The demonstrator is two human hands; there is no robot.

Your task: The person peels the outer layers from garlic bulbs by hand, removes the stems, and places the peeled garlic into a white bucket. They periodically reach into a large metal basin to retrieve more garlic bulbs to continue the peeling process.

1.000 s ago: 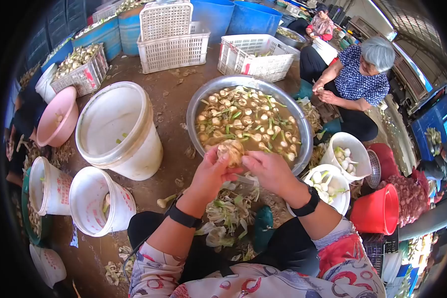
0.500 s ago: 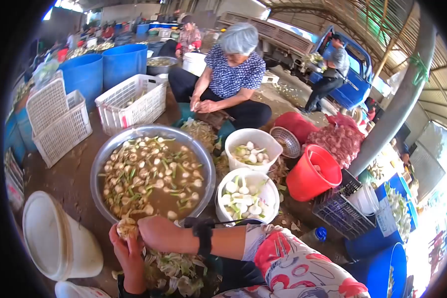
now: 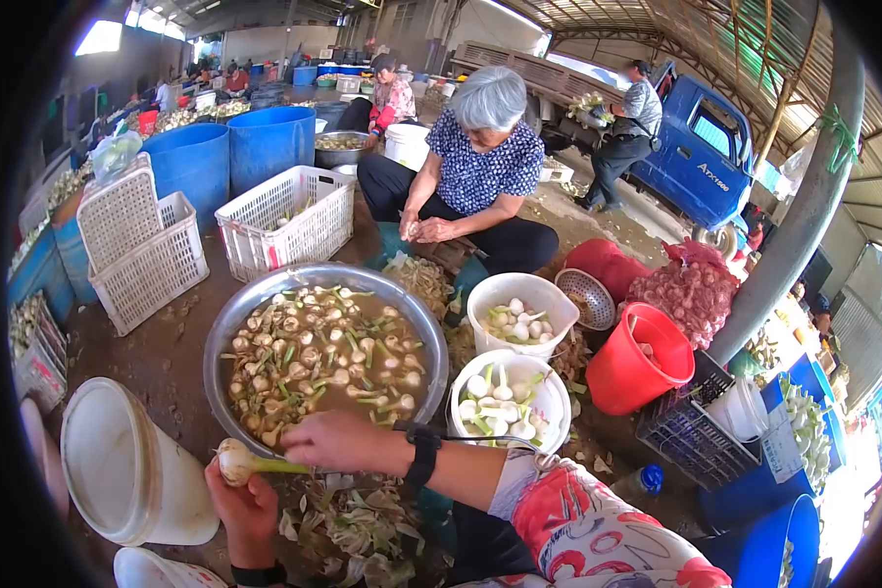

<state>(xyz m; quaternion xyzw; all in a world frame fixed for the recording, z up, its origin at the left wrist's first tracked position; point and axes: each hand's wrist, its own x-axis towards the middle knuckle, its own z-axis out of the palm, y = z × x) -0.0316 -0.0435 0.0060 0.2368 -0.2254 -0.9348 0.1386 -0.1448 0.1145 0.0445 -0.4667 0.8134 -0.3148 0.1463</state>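
Note:
My left hand (image 3: 245,514) is closed round a garlic bulb (image 3: 234,462), whose green stem points right. Close beside it, my right hand (image 3: 338,441) has its fingers curled over the stem's end; what they pinch is hidden. Both hands are at the near edge of a wide metal basin (image 3: 438,358) of murky water with many stemmed garlic bulbs (image 3: 309,355). Below my hands lies a heap of pale garlic husks (image 3: 358,529). Right of the basin stands a white bucket (image 3: 563,392) holding peeled white bulbs.
Another white bucket (image 3: 490,340) and a red bucket (image 3: 617,377) stand to the right. A lidded white pail (image 3: 171,480) is at the near left. Opposite sits a person (image 3: 485,162) working with both hands. White crates (image 3: 289,230) and blue barrels (image 3: 272,152) stand behind.
The bulb in my left hand now shows a smooth pale surface and a green stem; before, it looked rough and brown. My right hand has shifted slightly right, off the bulb. The view has shifted.

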